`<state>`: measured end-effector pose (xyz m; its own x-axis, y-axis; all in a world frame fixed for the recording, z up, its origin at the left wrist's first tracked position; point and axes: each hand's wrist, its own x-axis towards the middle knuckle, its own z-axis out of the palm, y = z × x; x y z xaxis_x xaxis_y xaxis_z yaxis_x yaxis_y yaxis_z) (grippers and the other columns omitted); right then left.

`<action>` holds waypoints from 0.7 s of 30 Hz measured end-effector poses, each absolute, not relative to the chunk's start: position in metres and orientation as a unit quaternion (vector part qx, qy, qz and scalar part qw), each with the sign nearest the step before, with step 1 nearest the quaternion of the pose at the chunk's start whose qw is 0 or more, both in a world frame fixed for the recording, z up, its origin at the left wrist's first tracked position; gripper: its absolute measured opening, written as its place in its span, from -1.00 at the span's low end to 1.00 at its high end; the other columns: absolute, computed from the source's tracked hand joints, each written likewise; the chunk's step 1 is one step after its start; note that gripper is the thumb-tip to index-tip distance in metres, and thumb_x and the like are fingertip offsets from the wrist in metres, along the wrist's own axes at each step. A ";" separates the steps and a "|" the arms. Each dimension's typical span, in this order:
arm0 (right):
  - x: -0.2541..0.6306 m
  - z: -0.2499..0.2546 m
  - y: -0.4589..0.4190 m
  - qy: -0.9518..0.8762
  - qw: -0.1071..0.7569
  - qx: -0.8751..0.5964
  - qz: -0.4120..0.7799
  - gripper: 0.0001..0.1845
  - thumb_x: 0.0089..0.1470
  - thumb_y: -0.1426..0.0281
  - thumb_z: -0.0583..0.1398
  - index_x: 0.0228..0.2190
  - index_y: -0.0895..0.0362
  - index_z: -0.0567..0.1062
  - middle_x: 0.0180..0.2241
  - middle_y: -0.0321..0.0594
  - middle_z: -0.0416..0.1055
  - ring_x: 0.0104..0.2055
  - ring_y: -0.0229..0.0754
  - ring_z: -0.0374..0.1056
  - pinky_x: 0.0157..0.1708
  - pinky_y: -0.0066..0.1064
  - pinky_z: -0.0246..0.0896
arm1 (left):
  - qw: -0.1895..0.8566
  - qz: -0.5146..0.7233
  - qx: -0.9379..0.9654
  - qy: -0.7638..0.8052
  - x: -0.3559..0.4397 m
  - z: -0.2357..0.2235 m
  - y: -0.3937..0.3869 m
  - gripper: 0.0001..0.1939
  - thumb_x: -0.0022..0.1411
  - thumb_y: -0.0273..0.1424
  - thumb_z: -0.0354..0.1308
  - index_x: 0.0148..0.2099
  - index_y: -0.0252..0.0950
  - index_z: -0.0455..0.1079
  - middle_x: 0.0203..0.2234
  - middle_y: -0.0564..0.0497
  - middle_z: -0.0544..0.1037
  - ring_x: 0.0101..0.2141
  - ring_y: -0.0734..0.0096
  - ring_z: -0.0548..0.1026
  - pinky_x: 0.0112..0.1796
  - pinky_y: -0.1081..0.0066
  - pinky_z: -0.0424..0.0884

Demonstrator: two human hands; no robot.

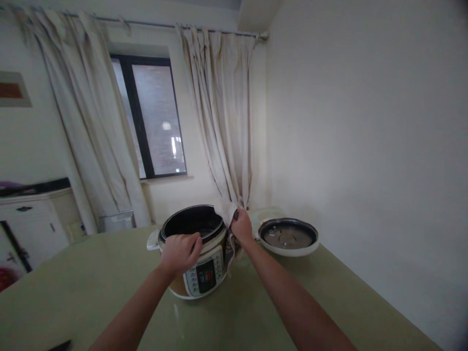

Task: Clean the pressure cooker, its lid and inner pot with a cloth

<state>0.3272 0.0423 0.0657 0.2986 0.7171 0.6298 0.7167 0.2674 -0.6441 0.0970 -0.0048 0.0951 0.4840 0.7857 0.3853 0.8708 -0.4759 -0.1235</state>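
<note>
On the green worktop (106,278), at about 12 o'clock from the person, stands an electric cooker (212,252) with its lid off and its dark mouth facing up. Taking that cooker as the clock, with 6 nearest the person, the left hand (180,252) is at roughly 6, by the front rim: back of the hand uppermost, fingers bent, thumb pointing towards 2, forearm running up from 7. From where I stand, I cannot tell whether it grips the rim or merely rests there. The right hand (242,225) is at 3, closed around a bunched cloth (225,211) that hangs down the cooker's side; its forearm slants in from 5, almost straight. At 9 a white handle (152,241) sticks out, while the button panel (205,276) faces 5. Past the right hand, also towards 3, the lid (288,236) lies on the worktop, near the wall.
</note>
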 end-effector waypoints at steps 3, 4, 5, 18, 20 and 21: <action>0.318 0.051 0.031 -0.552 0.557 -0.620 0.002 -0.50 0.18 0.45 0.17 0.14 0.18 0.54 -0.02 0.06 0.47 0.03 0.08 0.42 0.07 -0.15 0.35 | 0.150 -0.143 -0.847 -0.490 0.097 0.095 -0.006 -0.46 0.54 -0.18 -0.29 -0.28 -0.17 0.48 -0.37 -0.11 0.69 -0.31 0.16 0.66 -0.33 0.29 0.26; 0.311 0.043 0.019 -0.555 0.573 -0.603 -0.005 -0.46 0.14 0.47 0.18 0.16 0.15 0.52 0.01 0.05 0.45 0.06 0.08 0.41 0.11 -0.14 0.33 | 0.149 -0.145 -0.846 -0.491 0.097 0.095 -0.006 -0.45 0.54 -0.18 -0.30 -0.28 -0.17 0.48 -0.37 -0.11 0.69 -0.30 0.16 0.66 -0.33 0.29 0.26; 0.303 0.034 0.006 -0.567 0.588 -0.576 -0.010 -0.42 0.10 0.48 0.20 0.17 0.12 0.51 0.02 0.03 0.44 0.08 0.08 0.39 0.13 -0.13 0.33 | 0.148 -0.148 -0.846 -0.491 0.096 0.094 -0.005 -0.44 0.54 -0.19 -0.31 -0.28 -0.17 0.48 -0.37 -0.11 0.70 -0.29 0.16 0.66 -0.33 0.29 0.26; 0.323 0.071 0.004 -0.649 0.435 -0.621 -0.058 -0.42 0.23 0.44 0.22 0.27 0.04 0.48 0.15 0.09 0.38 0.18 0.15 0.36 0.04 -0.14 0.39 | 0.161 -0.153 -0.841 -0.494 0.097 0.092 -0.003 -0.38 0.55 -0.21 -0.37 -0.33 -0.19 0.48 -0.37 -0.16 0.70 -0.27 0.09 0.68 -0.31 0.23 0.26; 0.329 0.085 0.024 -0.628 0.384 -0.674 -0.057 -0.52 0.35 0.40 0.12 0.24 0.03 0.50 0.11 0.11 0.40 0.12 0.14 0.41 -0.06 -0.15 0.41 | 0.161 -0.151 -0.844 -0.490 0.096 0.089 -0.002 -0.39 0.55 -0.21 -0.36 -0.33 -0.19 0.47 -0.38 -0.14 0.69 -0.29 0.11 0.68 -0.31 0.23 0.26; 0.331 0.092 0.033 -0.626 0.359 -0.690 -0.059 -0.54 0.39 0.40 0.07 0.22 0.03 0.52 0.09 0.11 0.41 0.11 0.13 0.42 -0.08 -0.15 0.41 | 0.160 -0.151 -0.846 -0.487 0.095 0.089 -0.001 -0.40 0.55 -0.21 -0.35 -0.33 -0.18 0.47 -0.39 -0.13 0.68 -0.29 0.12 0.68 -0.31 0.24 0.26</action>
<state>0.3306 0.0332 0.0920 0.2088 0.8219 0.5300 0.9060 0.0415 -0.4212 0.0949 -0.0015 0.0887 0.4809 0.7746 0.4107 0.8711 -0.4753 -0.1235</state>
